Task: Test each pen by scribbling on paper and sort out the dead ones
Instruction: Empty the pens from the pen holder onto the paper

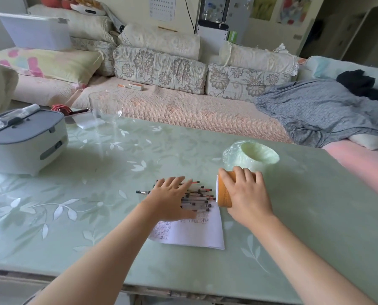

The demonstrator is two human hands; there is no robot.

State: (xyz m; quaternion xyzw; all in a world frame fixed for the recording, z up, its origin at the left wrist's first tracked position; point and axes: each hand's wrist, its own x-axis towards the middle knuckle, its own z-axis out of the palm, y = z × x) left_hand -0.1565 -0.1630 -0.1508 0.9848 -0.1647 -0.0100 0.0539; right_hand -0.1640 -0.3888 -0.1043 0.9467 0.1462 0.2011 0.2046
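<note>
- Both forearms reach across the pale green table [77,201].
- Left hand [172,197] lies flat, fingers spread apart, pressing on the heap of pens [200,200].
- Pens sit at the far end of the scribbled paper [196,233].
- Right hand [247,194] grips an orange cup [223,193] tipped on its side, fingers curled over it, mouth facing the pens.
- Green plastic roll [253,154] just behind.
</note>
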